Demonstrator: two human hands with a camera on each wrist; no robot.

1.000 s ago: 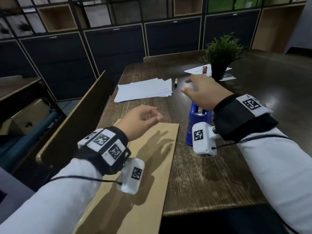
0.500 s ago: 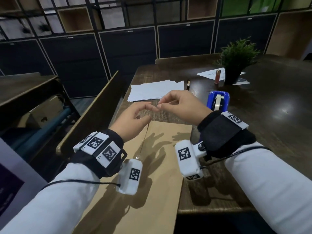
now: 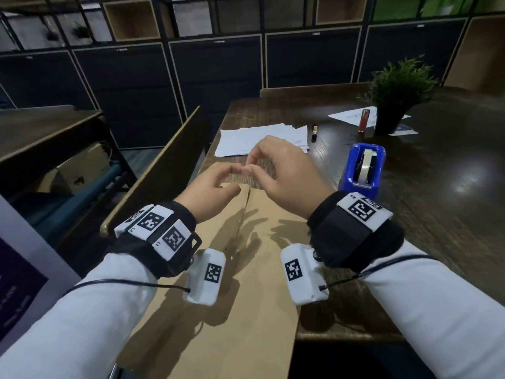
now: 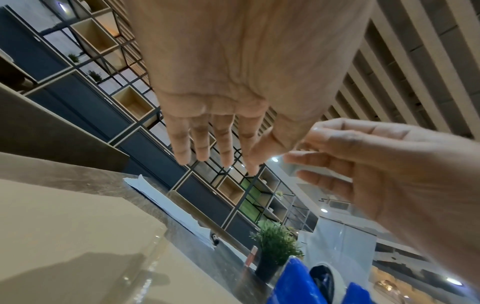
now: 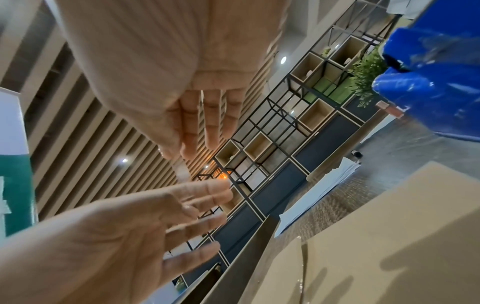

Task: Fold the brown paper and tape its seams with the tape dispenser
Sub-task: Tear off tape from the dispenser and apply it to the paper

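The folded brown paper point(image 3: 246, 310) lies lengthwise on the dark table, its middle seam point(image 3: 243, 214) facing up with shiny tape along it. Above its far end my right hand point(image 3: 252, 166) pinches a short clear tape strip point(image 5: 182, 173) between thumb and forefinger. My left hand point(image 3: 235, 177) meets it there. Its straight fingertips point(image 5: 223, 191) touch the strip's other end, and the thumb stays apart. The blue tape dispenser point(image 3: 362, 170) stands to the right of the paper, with no hand on it.
A stack of white sheets point(image 3: 262, 139) and a small pen point(image 3: 314, 131) lie beyond the hands. A potted plant point(image 3: 396, 91) and a red tube point(image 3: 364, 123) stand at the far right. A wooden panel point(image 3: 164, 165) runs along the table's left side.
My right hand left the dispenser with a piece of tape and moved left to meet my left hand above the paper's far end. The left hand rose slightly towards it.
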